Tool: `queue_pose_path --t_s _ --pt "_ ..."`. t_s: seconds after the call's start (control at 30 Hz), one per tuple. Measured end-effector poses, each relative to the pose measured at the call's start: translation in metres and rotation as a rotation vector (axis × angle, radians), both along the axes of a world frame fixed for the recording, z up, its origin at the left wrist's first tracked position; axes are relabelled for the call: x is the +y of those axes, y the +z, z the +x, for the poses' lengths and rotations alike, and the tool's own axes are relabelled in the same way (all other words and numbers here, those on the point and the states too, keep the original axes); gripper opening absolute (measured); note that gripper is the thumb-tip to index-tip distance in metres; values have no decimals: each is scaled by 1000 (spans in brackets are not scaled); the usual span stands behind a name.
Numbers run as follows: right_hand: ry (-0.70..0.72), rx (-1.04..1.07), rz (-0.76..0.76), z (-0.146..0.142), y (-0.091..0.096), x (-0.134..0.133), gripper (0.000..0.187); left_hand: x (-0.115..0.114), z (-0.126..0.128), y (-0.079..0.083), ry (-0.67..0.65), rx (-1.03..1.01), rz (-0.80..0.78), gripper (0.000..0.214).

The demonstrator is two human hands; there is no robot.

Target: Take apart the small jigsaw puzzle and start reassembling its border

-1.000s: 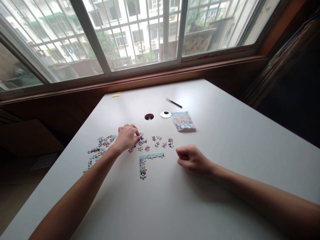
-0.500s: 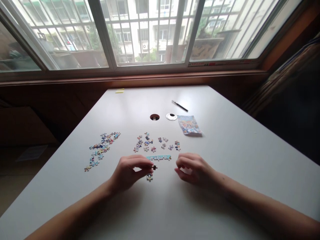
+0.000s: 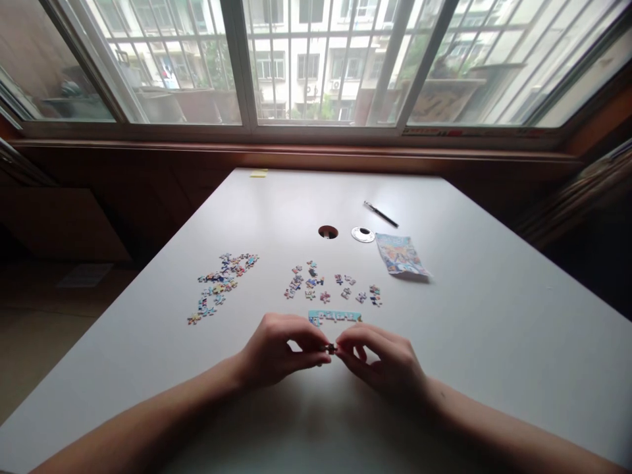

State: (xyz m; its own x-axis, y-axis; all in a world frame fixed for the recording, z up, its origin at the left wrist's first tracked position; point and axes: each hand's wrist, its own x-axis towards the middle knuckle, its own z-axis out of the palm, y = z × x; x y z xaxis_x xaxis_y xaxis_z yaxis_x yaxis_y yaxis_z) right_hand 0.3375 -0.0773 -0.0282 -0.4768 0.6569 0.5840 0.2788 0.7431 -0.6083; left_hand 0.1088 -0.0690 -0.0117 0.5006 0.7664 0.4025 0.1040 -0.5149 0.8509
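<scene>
Between the fingertips of my left hand (image 3: 286,345) and my right hand (image 3: 382,355) is a small dark jigsaw piece (image 3: 331,348). Both hands pinch it from opposite sides, just above the table. A joined strip of puzzle pieces (image 3: 336,316) with a light blue edge lies right behind my fingers. Farther back, several loose jigsaw pieces (image 3: 310,295) are spread in small groups. The loose piece that lay near my left fingertips is now mostly hidden by my hands.
A larger heap of puzzle pieces (image 3: 217,288) lies at the left of the white table (image 3: 494,329). Toward the back right are a printed picture sheet (image 3: 401,255), a round metal cover (image 3: 363,235) and a pen (image 3: 380,214). A round hole (image 3: 328,232) opens in the tabletop.
My right hand has come left to meet my left hand, and its fingers now close on the dark jigsaw piece too. The view has shifted, so the table's contents appear farther right.
</scene>
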Motion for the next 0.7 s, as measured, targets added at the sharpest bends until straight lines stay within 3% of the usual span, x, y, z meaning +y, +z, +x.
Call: queue_pose_path --t_s 0.43,0.53,0.7 --pt "50 -47 -16 5 2 -3 11 -2 3 -6 -38 36 -57 14" --pt "51 -60 -22 5 1 -3 10 0 2 -3 -51 44 21 17" --pt "46 -139 -36 7 2 0 7 11 -7 7 79 99 280 20"
